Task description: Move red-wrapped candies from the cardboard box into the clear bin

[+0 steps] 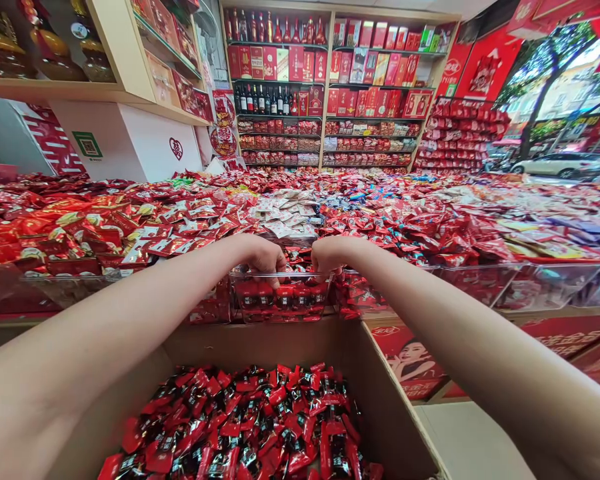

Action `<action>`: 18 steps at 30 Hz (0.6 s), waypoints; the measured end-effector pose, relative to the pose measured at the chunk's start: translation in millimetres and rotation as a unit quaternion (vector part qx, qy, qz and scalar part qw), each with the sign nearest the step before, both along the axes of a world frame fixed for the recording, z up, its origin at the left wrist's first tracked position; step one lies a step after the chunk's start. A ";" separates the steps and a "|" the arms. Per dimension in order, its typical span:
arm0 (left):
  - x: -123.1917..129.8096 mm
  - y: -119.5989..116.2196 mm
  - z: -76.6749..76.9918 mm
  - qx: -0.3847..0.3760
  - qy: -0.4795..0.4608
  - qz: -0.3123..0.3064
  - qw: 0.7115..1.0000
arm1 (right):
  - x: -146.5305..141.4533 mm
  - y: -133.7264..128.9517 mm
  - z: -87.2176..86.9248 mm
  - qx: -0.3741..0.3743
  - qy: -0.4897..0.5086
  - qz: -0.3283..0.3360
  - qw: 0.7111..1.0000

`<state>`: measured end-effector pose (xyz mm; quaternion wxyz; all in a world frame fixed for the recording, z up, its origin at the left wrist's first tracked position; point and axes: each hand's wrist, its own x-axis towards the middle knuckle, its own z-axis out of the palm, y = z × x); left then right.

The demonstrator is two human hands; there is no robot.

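Both my hands are at a clear plastic bin of red and black wrapped candies on the display counter. My left hand is bent down at the bin's left half, fingers curled, the fingertips among the candies behind the front rim. Opposite it, my right hand is curled over the right half, its fingers mostly turned away from view. Whatever is in either hand is hidden. Below, a cardboard box holds many loose red and black candies of the same look.
Heaps of packaged sweets spread across the counter, with white packets behind my hands. More clear bins line its front edge. Shelves of bottles and gift boxes stand at the back. A wooden cabinet juts out upper left.
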<state>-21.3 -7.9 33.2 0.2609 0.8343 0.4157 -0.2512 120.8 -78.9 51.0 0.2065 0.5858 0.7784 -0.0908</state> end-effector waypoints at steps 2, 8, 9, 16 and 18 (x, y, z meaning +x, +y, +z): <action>-0.1 0.6 -1.5 -0.006 -0.001 0.006 1.000 | 0.0 -0.5 0.2 0.003 0.001 0.003 1.000; 2.0 -1.3 -4.0 -0.020 -0.010 0.020 1.000 | 1.3 -0.2 -1.6 0.012 0.008 0.002 1.000; 1.8 -1.3 -3.5 -0.021 -0.012 0.021 0.999 | 1.7 0.0 -2.1 0.015 0.008 0.001 1.000; -4.9 -4.2 -1.1 -0.010 -0.015 0.005 1.000 | 3.6 0.2 -3.6 0.041 0.004 0.010 0.999; -6.0 -6.6 -1.5 -0.002 -0.010 -0.005 1.000 | 3.6 0.3 -3.8 0.048 0.001 0.019 0.999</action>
